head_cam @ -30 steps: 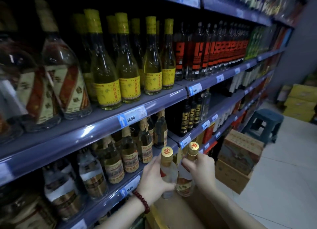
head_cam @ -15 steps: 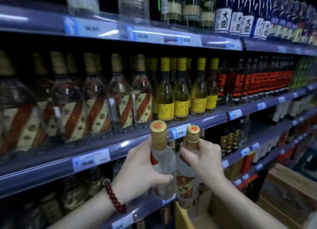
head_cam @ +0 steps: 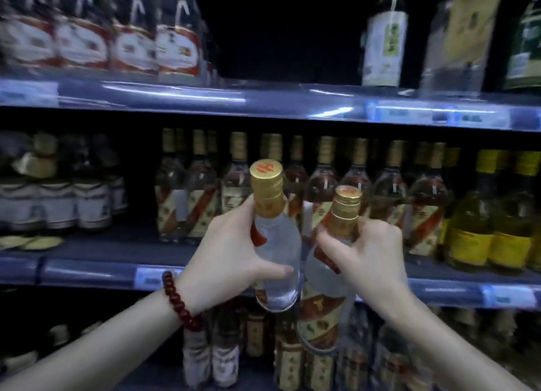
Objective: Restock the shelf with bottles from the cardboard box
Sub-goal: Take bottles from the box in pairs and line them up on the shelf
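I hold two clear bottles with gold caps upright in front of the middle shelf [head_cam: 96, 270]. My left hand [head_cam: 228, 253] grips the left bottle [head_cam: 275, 261] round its body. My right hand [head_cam: 369, 256] grips the right bottle [head_cam: 345, 212] at its shoulder, just below the neck. The two bottles touch side by side. Behind them on the shelf stands a row of matching bottles [head_cam: 322, 197] with red and gold diagonal labels. The cardboard box is out of view.
A dark gap [head_cam: 140, 232] on the middle shelf lies left of the matching row. Yellow-labelled bottles [head_cam: 491, 232] stand at the right, squat bottles [head_cam: 58, 200] at the left. The upper shelf [head_cam: 263, 100] carries more bottles, with a gap in its middle. More bottles fill the lower shelf.
Both hands have lifted the two bottles higher, level with the middle shelf. The view has swung up and left to face the shelves squarely.
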